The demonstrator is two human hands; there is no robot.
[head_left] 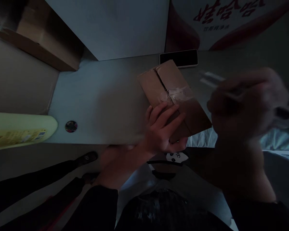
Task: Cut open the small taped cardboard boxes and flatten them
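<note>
Cardboard box (173, 84) lies over the near part of the desk (120, 96), just in front of a phone (179, 59); whether it rests flat is unclear. The left hand (160, 134) spreads its fingers across the top, thumb at the near edge, holding the box. The right hand (247, 102), raised and blurred, curls closed around a slim tool (213, 80), its kind uncertain. The box is probably light and stiff-walled, likely weakest along its taped seam; opposite edges should give the surest grip.
</note>
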